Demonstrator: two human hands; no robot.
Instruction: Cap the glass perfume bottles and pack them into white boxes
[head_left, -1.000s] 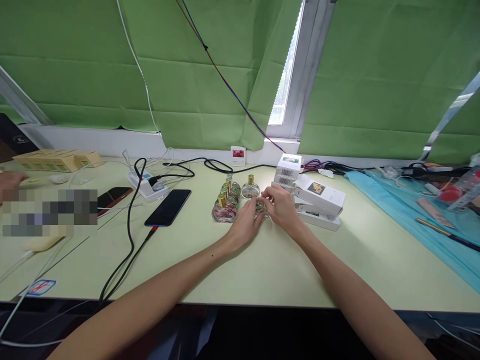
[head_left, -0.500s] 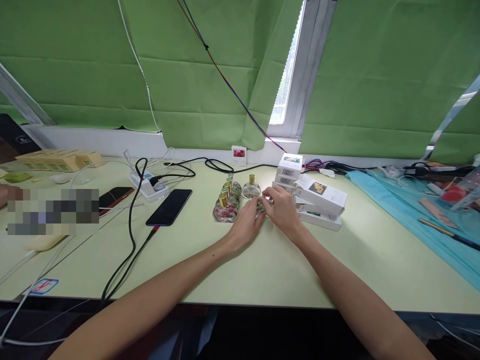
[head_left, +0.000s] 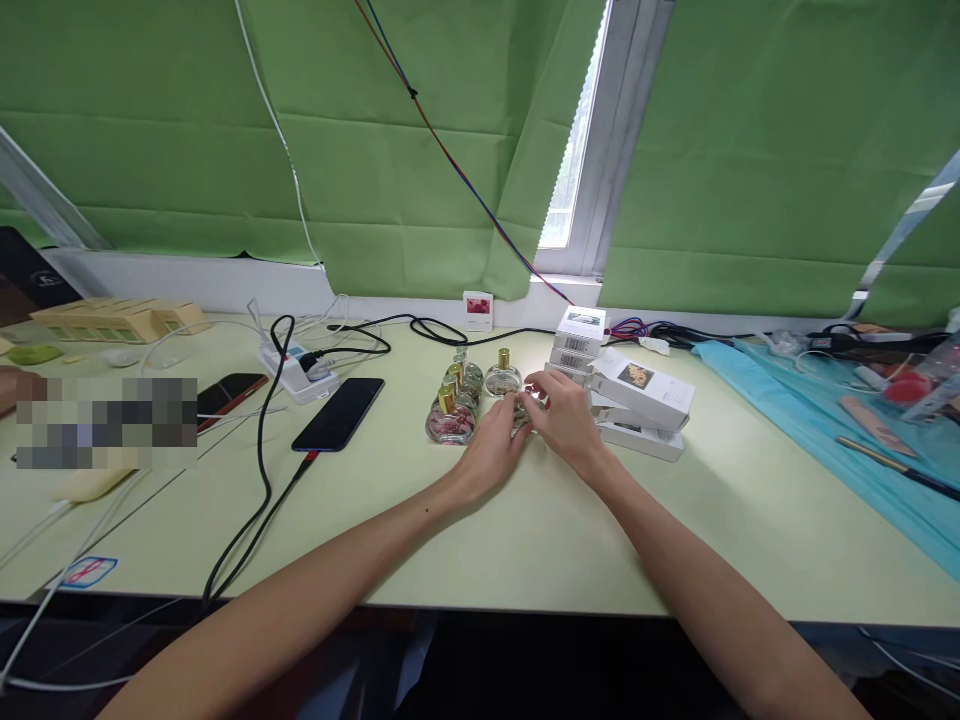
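My left hand (head_left: 491, 445) curls around the near left side of a glass perfume bottle (head_left: 520, 414) on the table, mostly hidden by my fingers. From the right, my right hand (head_left: 566, 420) pinches at the top of this same bottle, fingertips close to my left thumb. Just behind stands another perfume bottle (head_left: 502, 378) with a gold cap. Left of my hands is a row of several round perfume bottles, the nearest bottle (head_left: 450, 422) showing a reddish pattern and a gold cap. White cartons (head_left: 646, 388) lie stacked and leaning beside my right hand.
A black phone (head_left: 339, 415) on a charging cable and a white power strip (head_left: 296, 372) lie left. One small white box (head_left: 478, 311) stands at the wall. Blue plastic sheeting (head_left: 840, 440) covers the right side. Another person's hand (head_left: 21, 388) is at far left.
My right fingers have shifted very slightly at the top of the bottle. Everything else looks the same.
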